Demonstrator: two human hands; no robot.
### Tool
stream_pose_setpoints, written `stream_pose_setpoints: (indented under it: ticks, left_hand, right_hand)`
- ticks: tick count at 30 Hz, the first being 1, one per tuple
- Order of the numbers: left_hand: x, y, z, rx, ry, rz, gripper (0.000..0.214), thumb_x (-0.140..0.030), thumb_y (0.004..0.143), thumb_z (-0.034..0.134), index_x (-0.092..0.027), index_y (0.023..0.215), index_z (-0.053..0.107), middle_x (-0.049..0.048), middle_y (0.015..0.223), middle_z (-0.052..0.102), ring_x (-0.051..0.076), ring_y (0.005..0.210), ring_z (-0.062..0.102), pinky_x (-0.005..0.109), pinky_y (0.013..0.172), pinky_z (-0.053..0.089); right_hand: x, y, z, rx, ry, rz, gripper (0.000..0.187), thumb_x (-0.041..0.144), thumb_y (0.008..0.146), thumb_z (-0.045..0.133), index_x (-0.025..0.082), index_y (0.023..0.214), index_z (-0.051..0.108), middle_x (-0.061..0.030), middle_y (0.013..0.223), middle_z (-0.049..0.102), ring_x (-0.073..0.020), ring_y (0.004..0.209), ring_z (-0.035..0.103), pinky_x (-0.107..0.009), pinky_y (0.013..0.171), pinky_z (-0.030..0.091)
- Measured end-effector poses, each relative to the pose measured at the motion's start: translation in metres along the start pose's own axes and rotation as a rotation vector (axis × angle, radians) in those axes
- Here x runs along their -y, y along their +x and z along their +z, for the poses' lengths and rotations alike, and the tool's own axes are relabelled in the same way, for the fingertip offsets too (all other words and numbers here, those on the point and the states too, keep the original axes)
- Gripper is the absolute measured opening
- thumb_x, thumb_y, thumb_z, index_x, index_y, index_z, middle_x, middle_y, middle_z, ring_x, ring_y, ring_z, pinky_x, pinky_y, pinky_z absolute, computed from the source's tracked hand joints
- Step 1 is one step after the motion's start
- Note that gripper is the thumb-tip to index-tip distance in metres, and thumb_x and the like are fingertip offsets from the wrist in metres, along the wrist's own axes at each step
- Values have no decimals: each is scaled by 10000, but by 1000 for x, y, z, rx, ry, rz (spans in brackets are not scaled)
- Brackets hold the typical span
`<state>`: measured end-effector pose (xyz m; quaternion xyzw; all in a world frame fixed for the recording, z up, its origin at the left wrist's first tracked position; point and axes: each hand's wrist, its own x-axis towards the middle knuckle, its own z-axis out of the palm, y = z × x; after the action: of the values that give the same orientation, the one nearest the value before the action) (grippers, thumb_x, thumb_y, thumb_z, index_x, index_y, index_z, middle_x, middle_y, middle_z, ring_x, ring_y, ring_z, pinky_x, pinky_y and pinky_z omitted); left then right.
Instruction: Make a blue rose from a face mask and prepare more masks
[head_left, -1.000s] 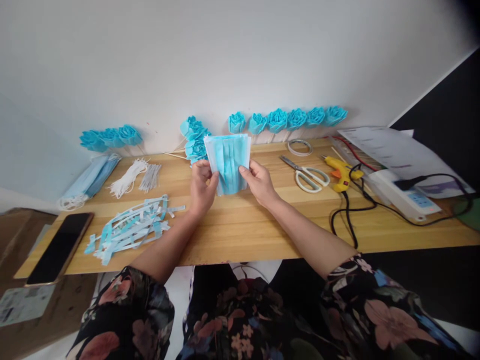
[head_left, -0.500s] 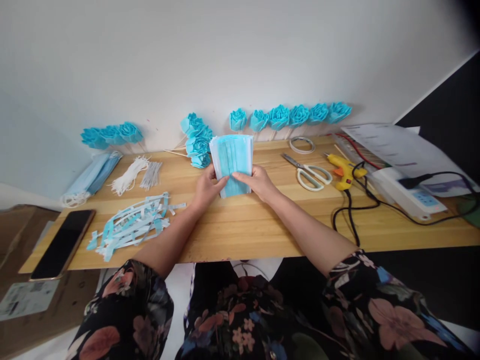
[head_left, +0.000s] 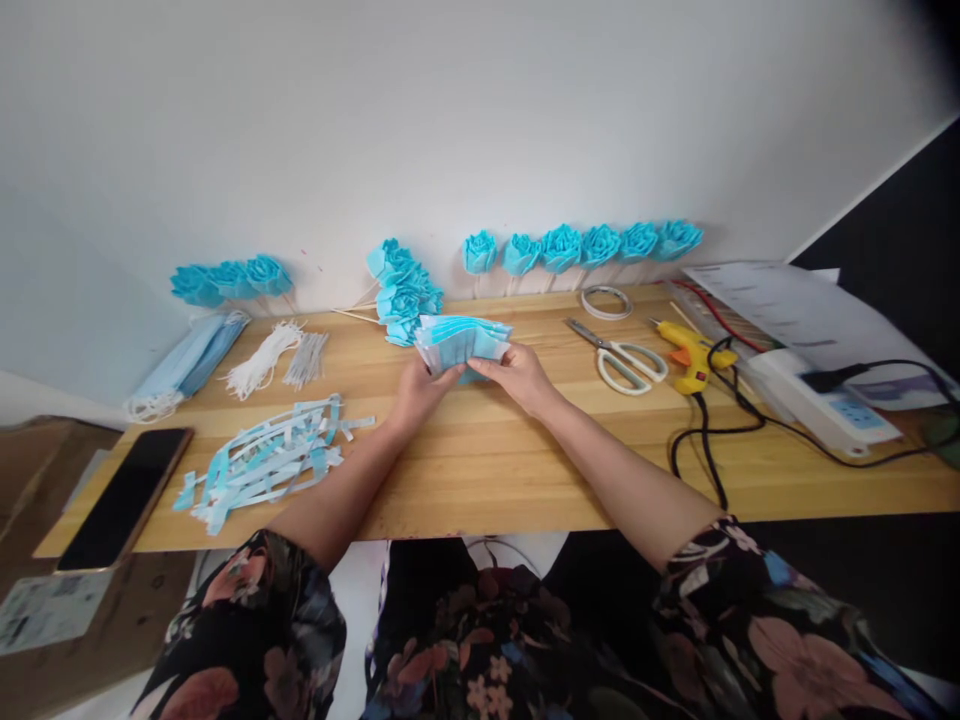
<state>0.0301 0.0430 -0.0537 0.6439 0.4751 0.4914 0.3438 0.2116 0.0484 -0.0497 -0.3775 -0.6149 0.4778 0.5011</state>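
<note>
Both my hands grip a thin stack of blue face-mask pieces [head_left: 459,340], tilted nearly flat just above the wooden table [head_left: 480,450]. My left hand [head_left: 420,385] pinches its near left edge. My right hand [head_left: 517,372] pinches the near right edge, fingers closed on it. A cluster of blue fabric roses [head_left: 401,290] lies just behind the stack.
Scissors [head_left: 622,355], a tape ring [head_left: 604,300] and a yellow glue gun [head_left: 694,352] with black cable lie to the right. A power strip [head_left: 832,400] and papers sit far right. Cut blue strips [head_left: 262,460], white elastic loops [head_left: 262,355], whole masks [head_left: 184,355] and a phone [head_left: 124,495] lie left. Roses [head_left: 585,245] line the wall.
The mask stack was held upright a second ago; my hands have lowered it and tipped it almost flat, close to the table.
</note>
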Motion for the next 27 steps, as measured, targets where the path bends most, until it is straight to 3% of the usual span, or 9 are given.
stream_pose_setpoints:
  ticks: [5, 10, 17, 27]
  left_hand:
    - [8, 3, 0, 45, -27, -76, 507, -561, 740, 766, -147, 1026, 702, 136, 1077, 765, 321, 1021, 715, 450, 931, 563]
    - [6, 1, -1, -7, -82, -68, 600, -606, 701, 808, -154, 1064, 654, 117, 1060, 750, 283, 967, 714, 398, 863, 581]
    - [4, 4, 0, 9, -176, -15, 734, -626, 651, 845, -153, 1161, 611, 149, 1229, 703, 318, 1152, 669, 428, 977, 560]
    - [0, 0, 0, -25, -229, -5, 691, -623, 685, 827, -161, 1156, 624, 138, 1191, 731, 301, 1106, 698, 426, 961, 582]
  right_hand:
    - [-6, -1, 0, -14, -87, -7, 320, 482, 777, 746, 172, 853, 767, -45, 909, 761, -250, 923, 690, -374, 874, 533]
    - [1, -3, 0, -80, -119, 35, 368, 530, 779, 717, 162, 779, 739, -34, 799, 719, -219, 794, 655, -342, 771, 524]
    - [5, -2, -2, -34, -137, 100, 397, 544, 698, 771, 162, 665, 669, -4, 653, 623, -162, 636, 567, -280, 607, 451]
    - [7, -7, 2, 11, -31, 104, 416, 522, 695, 809, 155, 889, 779, -51, 875, 770, -220, 813, 697, -326, 743, 546]
